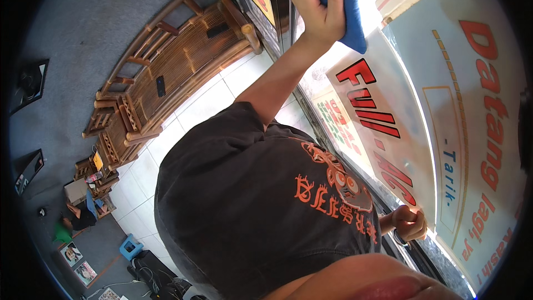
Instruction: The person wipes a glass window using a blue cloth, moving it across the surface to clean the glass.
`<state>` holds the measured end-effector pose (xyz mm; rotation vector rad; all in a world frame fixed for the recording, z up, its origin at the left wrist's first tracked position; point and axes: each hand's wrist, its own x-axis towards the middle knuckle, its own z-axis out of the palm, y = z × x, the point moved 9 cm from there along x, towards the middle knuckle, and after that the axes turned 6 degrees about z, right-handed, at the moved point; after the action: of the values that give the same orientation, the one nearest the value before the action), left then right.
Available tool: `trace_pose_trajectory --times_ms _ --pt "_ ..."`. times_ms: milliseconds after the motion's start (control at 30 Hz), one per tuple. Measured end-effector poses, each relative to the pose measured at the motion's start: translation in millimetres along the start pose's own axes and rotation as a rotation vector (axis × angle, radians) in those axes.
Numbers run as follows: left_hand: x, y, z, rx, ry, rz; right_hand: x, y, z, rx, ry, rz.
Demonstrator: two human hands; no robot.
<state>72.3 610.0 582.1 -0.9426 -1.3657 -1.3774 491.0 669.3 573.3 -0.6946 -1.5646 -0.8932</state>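
My left hand point(313, 14) reaches up and forward at the top of the view. Its fingers and thumb press a thick blue cloth point(351, 19) against the bright window pane, and part of the cloth runs out of the frame. At the lower right, my right hand point(411, 223) is closed, knuckles curled, beside the lower edge of a white sign point(377, 128) with red lettering. What its fingers hold, if anything, is hidden. My torso, in a dark printed T-shirt, covers the middle of the view.
A bamboo bench point(183, 61) stands behind me on white floor tiles point(197, 103). A second lettered panel point(472, 133) spans the right side. Dark window framing runs beside the glass. A blue stool point(131, 247) and a black bag point(155, 275) lie lower left, near a seated person point(83, 214).
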Motion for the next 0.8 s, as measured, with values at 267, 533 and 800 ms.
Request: trace_pose_trajectory --times_ms 267,533,800 --pt "-71 -34 -1 -0.086 -0.008 -0.292 6 6 -9 -0.078 0.014 -0.025" --pt "-180 -78 -8 0.031 0.012 -0.614 12 2 -3 -0.124 0.026 -0.016" --pt "-78 -40 -2 -0.143 0.136 -0.295 9 3 0 -0.129 0.036 -0.035"
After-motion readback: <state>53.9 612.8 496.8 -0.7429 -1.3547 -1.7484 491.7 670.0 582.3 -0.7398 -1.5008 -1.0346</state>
